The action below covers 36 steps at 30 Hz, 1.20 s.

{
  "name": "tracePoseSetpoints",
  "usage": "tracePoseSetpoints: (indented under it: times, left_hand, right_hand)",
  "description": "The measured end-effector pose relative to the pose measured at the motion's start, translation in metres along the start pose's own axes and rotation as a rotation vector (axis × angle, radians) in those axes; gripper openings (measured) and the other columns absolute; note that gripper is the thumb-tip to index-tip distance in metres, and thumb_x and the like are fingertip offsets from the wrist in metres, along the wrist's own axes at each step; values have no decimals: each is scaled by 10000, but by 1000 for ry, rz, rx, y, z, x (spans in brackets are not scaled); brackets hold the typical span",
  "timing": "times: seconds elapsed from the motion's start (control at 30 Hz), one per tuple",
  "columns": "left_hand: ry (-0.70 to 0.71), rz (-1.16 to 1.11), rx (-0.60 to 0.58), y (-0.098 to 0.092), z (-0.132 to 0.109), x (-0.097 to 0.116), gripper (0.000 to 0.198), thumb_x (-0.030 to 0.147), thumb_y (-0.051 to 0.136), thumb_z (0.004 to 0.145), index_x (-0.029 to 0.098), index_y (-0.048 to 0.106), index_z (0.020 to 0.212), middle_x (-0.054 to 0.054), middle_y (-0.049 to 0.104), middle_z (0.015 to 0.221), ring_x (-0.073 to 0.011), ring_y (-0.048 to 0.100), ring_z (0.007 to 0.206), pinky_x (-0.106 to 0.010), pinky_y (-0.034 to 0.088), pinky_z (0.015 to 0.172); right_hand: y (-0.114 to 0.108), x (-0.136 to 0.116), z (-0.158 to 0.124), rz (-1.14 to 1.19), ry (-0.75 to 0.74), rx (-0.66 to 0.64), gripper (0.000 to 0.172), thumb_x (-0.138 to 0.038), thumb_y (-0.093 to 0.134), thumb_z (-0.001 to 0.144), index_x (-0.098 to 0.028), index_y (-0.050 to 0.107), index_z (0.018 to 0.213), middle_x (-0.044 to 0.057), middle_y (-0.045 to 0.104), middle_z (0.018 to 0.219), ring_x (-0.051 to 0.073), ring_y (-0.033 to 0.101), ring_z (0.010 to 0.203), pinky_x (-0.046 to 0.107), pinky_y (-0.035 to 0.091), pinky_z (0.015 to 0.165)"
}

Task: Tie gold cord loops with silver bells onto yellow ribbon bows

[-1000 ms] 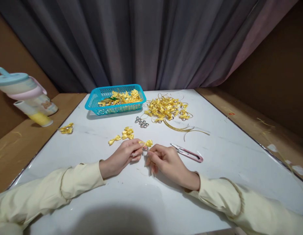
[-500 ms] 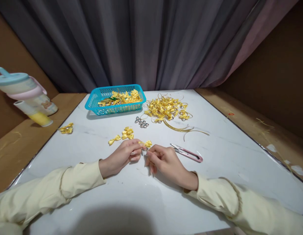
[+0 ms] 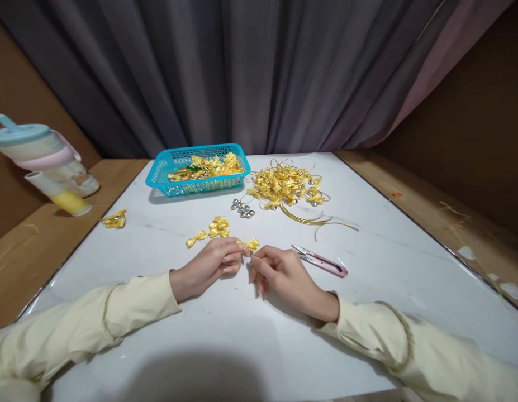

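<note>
My left hand (image 3: pixel 208 267) and my right hand (image 3: pixel 284 273) rest on the white table (image 3: pixel 225 335), fingertips meeting. Between them they pinch a small yellow ribbon bow (image 3: pixel 251 244). Both hands have their fingers curled closed on it. Just beyond my left hand lie loose yellow bows (image 3: pixel 212 230). Pink thread snips (image 3: pixel 321 261) lie right of my right hand, untouched.
A turquoise basket (image 3: pixel 162 177) with yellow bows and silver bells stands at the back. Beside it are a pile of bows with gold cord (image 3: pixel 286 187) and several silver bells (image 3: pixel 242 209). A drink cup (image 3: pixel 44 162) and a stray bow (image 3: pixel 114 219) sit at left.
</note>
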<state>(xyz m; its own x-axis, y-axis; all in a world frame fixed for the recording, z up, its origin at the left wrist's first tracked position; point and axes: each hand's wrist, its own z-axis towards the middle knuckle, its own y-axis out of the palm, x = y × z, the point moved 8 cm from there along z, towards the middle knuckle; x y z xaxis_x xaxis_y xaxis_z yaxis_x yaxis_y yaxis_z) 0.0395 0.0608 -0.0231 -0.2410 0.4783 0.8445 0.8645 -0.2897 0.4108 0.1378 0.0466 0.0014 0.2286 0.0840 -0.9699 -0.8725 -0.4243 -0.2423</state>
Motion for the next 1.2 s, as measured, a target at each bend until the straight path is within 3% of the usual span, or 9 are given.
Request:
tracePoseSetpoints:
  times: [0.27, 0.83, 1.2]
  left_hand:
    - [-9, 2, -22, 1, -1, -1, 154, 184, 601, 765, 133, 530, 638, 78, 240, 514, -58, 164, 471, -194, 157, 444]
    - [-22, -6, -6, -1, -2, 0, 119, 146, 592, 750, 113, 551, 642, 79, 256, 509, -50, 173, 467, -176, 160, 431]
    - [74, 165, -22, 2, 0, 3, 253, 329, 552, 846, 154, 478, 680, 74, 372, 489, -61, 388, 441, -188, 313, 458]
  right_hand:
    - [3, 5, 2, 196, 53, -38, 275, -279, 479, 873, -140, 566, 653, -22, 554, 460, 89, 502, 379, 203, 404, 433]
    - [2, 5, 2, 186, 31, -48, 282, -295, 484, 880, -136, 570, 663, -22, 548, 463, 89, 504, 392, 202, 411, 440]
    - [-10, 1, 5, 77, -6, 40, 265, -273, 494, 883, -143, 576, 668, -28, 548, 460, 87, 484, 395, 210, 394, 461]
